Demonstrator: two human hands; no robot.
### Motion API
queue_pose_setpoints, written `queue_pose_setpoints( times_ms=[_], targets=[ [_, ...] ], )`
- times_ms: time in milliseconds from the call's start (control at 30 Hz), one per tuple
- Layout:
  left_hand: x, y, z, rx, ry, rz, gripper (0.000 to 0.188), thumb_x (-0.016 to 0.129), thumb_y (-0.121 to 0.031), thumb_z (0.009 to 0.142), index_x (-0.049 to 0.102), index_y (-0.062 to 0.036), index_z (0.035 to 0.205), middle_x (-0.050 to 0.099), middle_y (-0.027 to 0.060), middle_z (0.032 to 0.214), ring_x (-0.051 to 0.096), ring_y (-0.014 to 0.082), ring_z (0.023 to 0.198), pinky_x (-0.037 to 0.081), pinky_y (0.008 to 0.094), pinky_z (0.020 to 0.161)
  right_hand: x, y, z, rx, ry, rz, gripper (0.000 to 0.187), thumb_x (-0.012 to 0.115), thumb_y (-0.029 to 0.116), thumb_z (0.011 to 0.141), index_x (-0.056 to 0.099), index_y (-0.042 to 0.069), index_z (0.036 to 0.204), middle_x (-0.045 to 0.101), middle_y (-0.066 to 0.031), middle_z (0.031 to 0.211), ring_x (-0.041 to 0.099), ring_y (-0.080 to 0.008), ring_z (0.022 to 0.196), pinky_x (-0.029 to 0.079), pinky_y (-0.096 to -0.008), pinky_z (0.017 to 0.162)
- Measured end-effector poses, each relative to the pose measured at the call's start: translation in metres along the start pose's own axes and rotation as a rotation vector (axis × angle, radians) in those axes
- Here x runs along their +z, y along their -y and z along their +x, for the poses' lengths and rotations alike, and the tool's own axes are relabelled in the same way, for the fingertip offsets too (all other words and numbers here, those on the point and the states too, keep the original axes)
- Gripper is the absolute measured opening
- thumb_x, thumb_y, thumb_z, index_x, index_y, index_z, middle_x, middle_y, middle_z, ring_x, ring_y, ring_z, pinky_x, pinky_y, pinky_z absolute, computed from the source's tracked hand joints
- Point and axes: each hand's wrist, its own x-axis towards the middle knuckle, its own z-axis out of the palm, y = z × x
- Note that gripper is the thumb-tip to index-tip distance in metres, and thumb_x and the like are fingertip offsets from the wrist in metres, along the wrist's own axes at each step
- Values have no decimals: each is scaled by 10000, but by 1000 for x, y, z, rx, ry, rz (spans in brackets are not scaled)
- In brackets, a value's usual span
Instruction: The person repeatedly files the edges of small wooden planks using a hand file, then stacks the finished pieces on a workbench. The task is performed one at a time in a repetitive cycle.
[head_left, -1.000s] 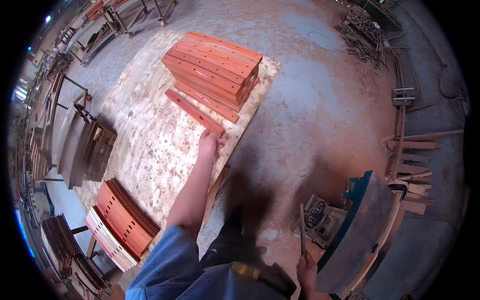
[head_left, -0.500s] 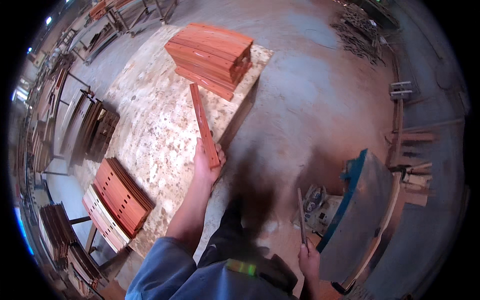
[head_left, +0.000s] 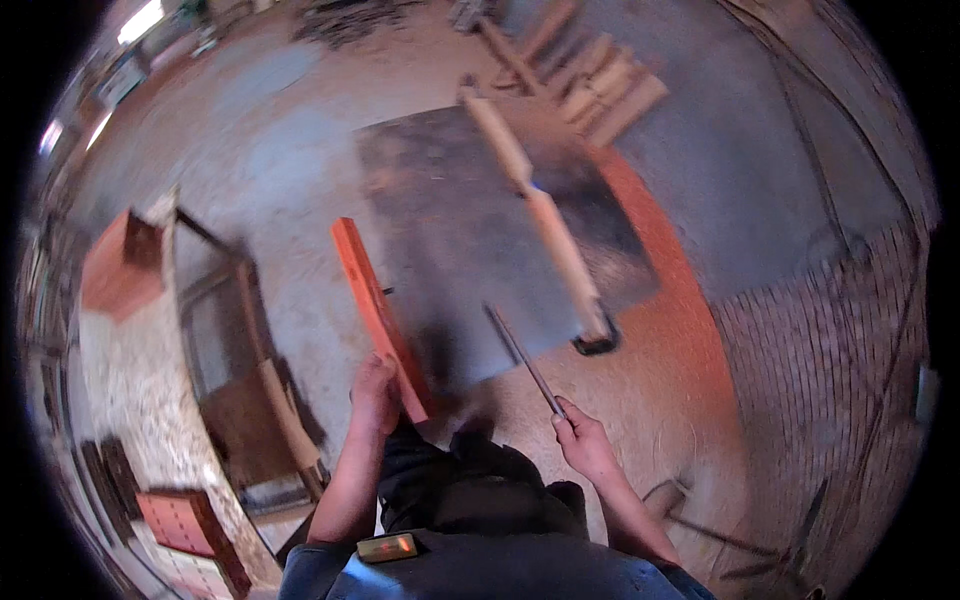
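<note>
My left hand (head_left: 374, 393) is closed round the lower end of a reddish-brown wooden slat (head_left: 366, 290). It slants up and away from me, and a small dark bit sticks out from its right side. In my right hand (head_left: 584, 440) is a thin dark rod (head_left: 528, 360), gripped at its near end and pointing up and left. Its exact kind does not show. Beyond both hands lies a grey flat-topped work surface (head_left: 440, 200) with a long wooden bar (head_left: 545, 220) across it. The slat's far part overlaps that surface's left edge in the picture.
At left stands a pale, stained table (head_left: 150, 390). It bears a stack of reddish wood (head_left: 125, 262) at its far end and drilled reddish boards (head_left: 185, 525) at its near end. Wood pieces (head_left: 610, 95) lie beyond the grey surface. Ribbed matting (head_left: 820, 350) is at right.
The view has swung right, from the pale table to the grey surface. My left hand has carried the slat away from the table. My right hand, still holding the rod, has come up nearer the middle.
</note>
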Motion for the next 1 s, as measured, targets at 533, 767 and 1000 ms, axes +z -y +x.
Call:
queue_pose_setpoints(
  times_ms=[533, 767, 1000],
  targets=[
    [183, 190, 132, -23, 160, 1093, 517, 551, -231, 943, 350, -16, 1367, 686, 230, 950, 702, 316, 874, 561, 445, 723, -63, -110, -96, 215, -275, 226, 432, 551, 224, 980, 537, 24, 1363, 689, -202, 879, 692, -279, 821, 531, -374, 756],
    [175, 182, 193, 57, 100, 1614, 447, 497, -290, 935, 402, 46, 1214, 665, 288, 885, 648, 428, 815, 509, 502, 772, -60, -104, -64, 105, -180, 142, 424, 554, 250, 975, 545, 39, 1343, 649, -305, 1056, 635, -456, 995, 525, -473, 845],
    [192, 175, 177, 53, 92, 1514, 396, 464, -274, 959, 390, 44, 1184, 666, 313, 842, 669, 462, 787, 514, 530, 788, -72, -89, -31, 198, -30, 61, 432, 532, 269, 997, 543, 30, 1357, 661, -275, 1104, 654, -410, 1038, 522, -412, 884]
  ],
)
